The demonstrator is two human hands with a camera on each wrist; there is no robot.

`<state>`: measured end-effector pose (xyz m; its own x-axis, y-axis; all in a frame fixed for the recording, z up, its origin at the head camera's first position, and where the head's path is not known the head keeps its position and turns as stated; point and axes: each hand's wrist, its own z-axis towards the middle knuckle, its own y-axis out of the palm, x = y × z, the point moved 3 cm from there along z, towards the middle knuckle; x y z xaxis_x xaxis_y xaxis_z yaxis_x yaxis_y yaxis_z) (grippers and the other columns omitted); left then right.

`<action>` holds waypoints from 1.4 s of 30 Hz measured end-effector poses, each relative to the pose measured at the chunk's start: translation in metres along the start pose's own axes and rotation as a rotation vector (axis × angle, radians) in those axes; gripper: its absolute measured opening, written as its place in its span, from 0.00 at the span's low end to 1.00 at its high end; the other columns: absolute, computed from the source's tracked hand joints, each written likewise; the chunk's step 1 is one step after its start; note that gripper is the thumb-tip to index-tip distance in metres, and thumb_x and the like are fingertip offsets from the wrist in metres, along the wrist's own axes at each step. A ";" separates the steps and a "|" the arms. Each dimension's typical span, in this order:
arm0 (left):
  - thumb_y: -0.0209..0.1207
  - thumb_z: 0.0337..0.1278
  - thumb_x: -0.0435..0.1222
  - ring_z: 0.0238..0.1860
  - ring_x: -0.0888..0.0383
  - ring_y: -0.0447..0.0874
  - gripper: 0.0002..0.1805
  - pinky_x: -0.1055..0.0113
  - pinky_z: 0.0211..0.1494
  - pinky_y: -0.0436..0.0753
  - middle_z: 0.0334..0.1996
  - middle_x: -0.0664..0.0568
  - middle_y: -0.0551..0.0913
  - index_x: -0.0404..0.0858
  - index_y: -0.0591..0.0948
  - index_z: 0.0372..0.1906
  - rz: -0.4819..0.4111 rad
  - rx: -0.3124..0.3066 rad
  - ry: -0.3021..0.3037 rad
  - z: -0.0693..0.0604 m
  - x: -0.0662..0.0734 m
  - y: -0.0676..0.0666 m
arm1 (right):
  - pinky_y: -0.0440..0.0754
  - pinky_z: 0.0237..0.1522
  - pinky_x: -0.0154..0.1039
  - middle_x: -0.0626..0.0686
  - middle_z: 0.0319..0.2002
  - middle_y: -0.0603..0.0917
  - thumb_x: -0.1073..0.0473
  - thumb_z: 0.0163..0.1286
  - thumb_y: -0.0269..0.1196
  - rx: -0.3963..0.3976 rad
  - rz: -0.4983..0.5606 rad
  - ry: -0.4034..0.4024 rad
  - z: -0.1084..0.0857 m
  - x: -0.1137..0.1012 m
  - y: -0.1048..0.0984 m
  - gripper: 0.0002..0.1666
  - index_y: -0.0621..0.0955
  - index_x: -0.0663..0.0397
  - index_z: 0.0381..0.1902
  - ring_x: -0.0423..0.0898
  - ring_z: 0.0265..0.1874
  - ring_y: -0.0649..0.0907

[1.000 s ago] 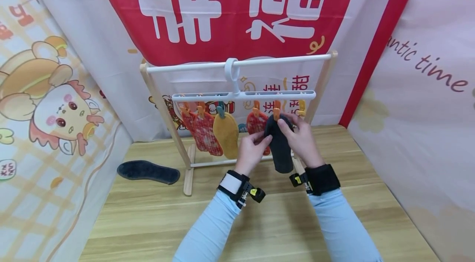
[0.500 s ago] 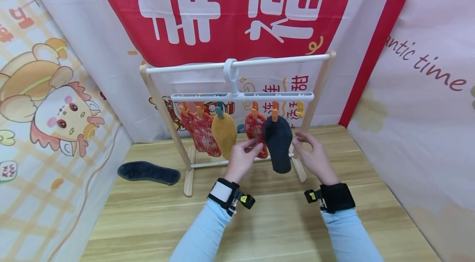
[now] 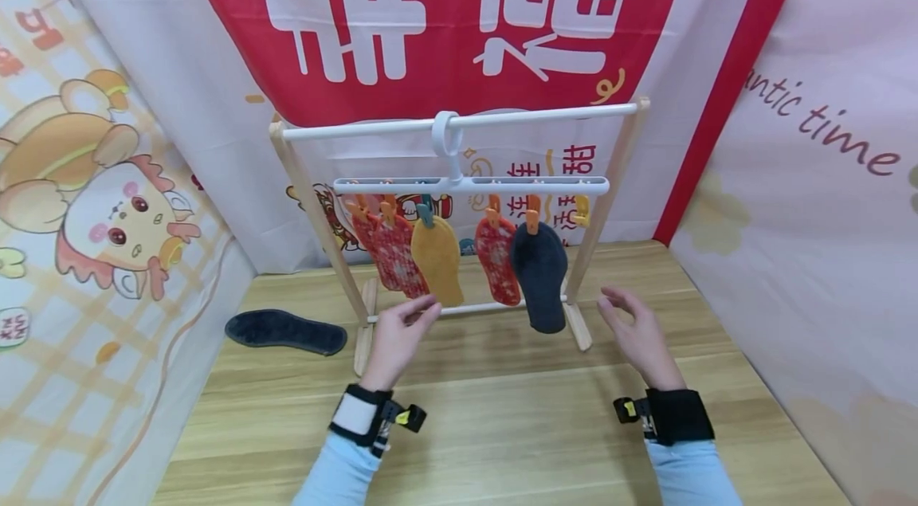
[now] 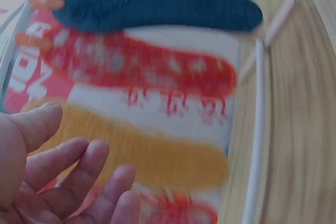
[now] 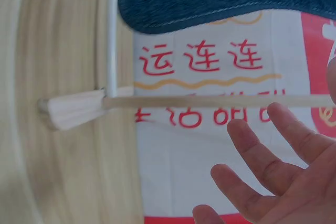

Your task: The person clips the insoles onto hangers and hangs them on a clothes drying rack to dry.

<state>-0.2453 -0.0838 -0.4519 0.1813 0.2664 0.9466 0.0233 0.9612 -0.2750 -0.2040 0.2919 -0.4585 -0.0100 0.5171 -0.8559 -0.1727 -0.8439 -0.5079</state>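
A dark blue insole (image 3: 539, 279) hangs from an orange clip (image 3: 532, 221) toward the right of the white hanger (image 3: 402, 186). Beside it hang a red patterned insole (image 3: 497, 263) and a yellow insole (image 3: 437, 260), with more red insoles (image 3: 393, 255) farther left. My left hand (image 3: 402, 335) is in front of and below the left group, its fingers loosely bent around nothing. To the right of the rack, my right hand (image 3: 637, 335) holds nothing; its fingers are spread in the right wrist view. Another dark insole (image 3: 287, 331) lies flat on the table at the left.
The hanger hooks over the top bar of a rack (image 3: 315, 227) with wooden legs and white bars. A yellow clip (image 3: 582, 211) at the hanger's right end carries nothing. Printed cloth (image 3: 810, 195) encloses the wooden table (image 3: 495, 410).
Both hands have let go of the dark blue insole, which now hangs from its clip. My left hand has moved left and down, my right hand right and down.
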 end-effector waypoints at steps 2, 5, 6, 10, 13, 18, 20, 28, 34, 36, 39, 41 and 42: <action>0.66 0.63 0.41 0.45 0.53 0.86 0.19 0.69 0.46 0.82 0.47 0.44 0.87 0.33 0.84 0.53 0.048 0.038 -0.005 -0.008 -0.009 -0.020 | 0.65 0.63 0.64 0.67 0.65 0.71 0.39 0.77 0.51 -0.001 0.006 0.015 -0.003 0.007 0.000 0.37 0.69 0.61 0.69 0.65 0.68 0.65; 0.65 0.63 0.41 0.44 0.54 0.86 0.17 0.71 0.45 0.82 0.47 0.45 0.87 0.35 0.85 0.52 0.146 0.093 -0.031 -0.022 -0.025 -0.053 | 0.65 0.63 0.65 0.67 0.66 0.70 0.37 0.77 0.50 0.002 0.002 0.040 -0.008 0.016 -0.002 0.38 0.68 0.61 0.70 0.65 0.68 0.65; 0.65 0.64 0.41 0.45 0.54 0.86 0.17 0.71 0.44 0.81 0.47 0.45 0.87 0.35 0.85 0.52 0.180 0.112 -0.048 -0.028 -0.031 -0.063 | 0.64 0.63 0.65 0.68 0.66 0.70 0.37 0.76 0.50 0.004 0.001 0.045 -0.009 0.019 -0.003 0.39 0.68 0.62 0.69 0.65 0.68 0.65; 0.62 0.67 0.45 0.47 0.53 0.84 0.20 0.73 0.44 0.79 0.49 0.45 0.86 0.37 0.84 0.56 0.298 0.180 -0.167 -0.049 -0.058 -0.104 | 0.64 0.64 0.65 0.68 0.66 0.70 0.38 0.77 0.50 0.011 -0.005 0.062 -0.015 0.030 -0.007 0.38 0.68 0.62 0.69 0.66 0.68 0.65; 0.58 0.68 0.51 0.51 0.51 0.82 0.25 0.68 0.47 0.80 0.53 0.43 0.84 0.38 0.81 0.60 0.332 0.230 -0.299 -0.062 -0.076 -0.132 | 0.64 0.64 0.64 0.69 0.65 0.70 0.38 0.77 0.49 0.014 -0.013 0.080 -0.021 0.040 -0.010 0.39 0.68 0.63 0.69 0.66 0.68 0.65; 0.52 0.67 0.61 0.54 0.46 0.80 0.35 0.57 0.49 0.78 0.57 0.41 0.81 0.39 0.77 0.65 0.319 0.321 -0.456 -0.068 -0.101 -0.175 | 0.67 0.62 0.62 0.70 0.64 0.71 0.38 0.77 0.49 0.034 -0.029 0.108 -0.033 0.055 -0.014 0.39 0.68 0.65 0.69 0.65 0.65 0.68; 0.51 0.67 0.62 0.54 0.46 0.80 0.36 0.59 0.47 0.79 0.56 0.40 0.81 0.40 0.76 0.66 0.334 0.349 -0.488 -0.065 -0.110 -0.189 | 0.67 0.61 0.62 0.71 0.63 0.72 0.39 0.78 0.49 0.045 -0.043 0.113 -0.038 0.060 -0.014 0.38 0.69 0.66 0.68 0.65 0.64 0.69; 0.50 0.69 0.59 0.49 0.47 0.80 0.37 0.70 0.37 0.76 0.56 0.36 0.79 0.34 0.73 0.68 0.349 0.398 -0.539 -0.039 -0.139 -0.233 | 0.67 0.61 0.62 0.71 0.62 0.74 0.38 0.77 0.49 0.051 -0.052 0.137 -0.051 0.067 -0.005 0.38 0.70 0.66 0.67 0.65 0.63 0.71; 0.50 0.70 0.55 0.48 0.42 0.81 0.39 0.70 0.34 0.79 0.57 0.28 0.76 0.26 0.67 0.69 0.322 0.367 -0.545 -0.005 -0.155 -0.250 | 0.68 0.61 0.61 0.69 0.60 0.76 0.39 0.78 0.50 0.069 -0.058 0.142 -0.058 0.071 0.002 0.36 0.72 0.65 0.65 0.64 0.62 0.73; 0.49 0.70 0.54 0.52 0.36 0.79 0.41 0.61 0.43 0.82 0.60 0.24 0.72 0.24 0.62 0.71 0.307 0.359 -0.572 0.004 -0.159 -0.255 | 0.67 0.62 0.61 0.69 0.60 0.77 0.40 0.77 0.51 0.069 -0.056 0.134 -0.060 0.071 0.004 0.35 0.73 0.65 0.65 0.64 0.62 0.73; 0.48 0.71 0.55 0.59 0.30 0.72 0.44 0.45 0.57 0.75 0.63 0.21 0.66 0.23 0.56 0.73 0.344 0.351 -0.616 0.015 -0.166 -0.262 | 0.67 0.62 0.62 0.69 0.59 0.77 0.40 0.77 0.51 0.061 -0.055 0.121 -0.062 0.070 0.006 0.35 0.73 0.65 0.64 0.64 0.62 0.73; 0.47 0.69 0.57 0.64 0.29 0.65 0.47 0.42 0.66 0.66 0.66 0.20 0.62 0.22 0.53 0.73 0.378 0.343 -0.642 0.021 -0.173 -0.265 | 0.67 0.62 0.62 0.68 0.59 0.78 0.40 0.77 0.51 0.061 -0.063 0.116 -0.062 0.070 0.006 0.34 0.74 0.64 0.64 0.64 0.61 0.73; 0.48 0.69 0.56 0.65 0.28 0.63 0.47 0.42 0.68 0.64 0.66 0.20 0.60 0.21 0.52 0.73 0.397 0.342 -0.652 0.023 -0.177 -0.265 | 0.67 0.62 0.62 0.68 0.59 0.78 0.40 0.77 0.51 0.062 -0.067 0.114 -0.063 0.070 0.006 0.34 0.74 0.64 0.64 0.64 0.61 0.73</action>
<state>-0.3062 -0.3843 -0.5423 -0.4943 0.4773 0.7265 -0.2413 0.7276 -0.6422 -0.1441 0.3136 -0.5277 0.1154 0.5491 -0.8278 -0.2301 -0.7959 -0.5600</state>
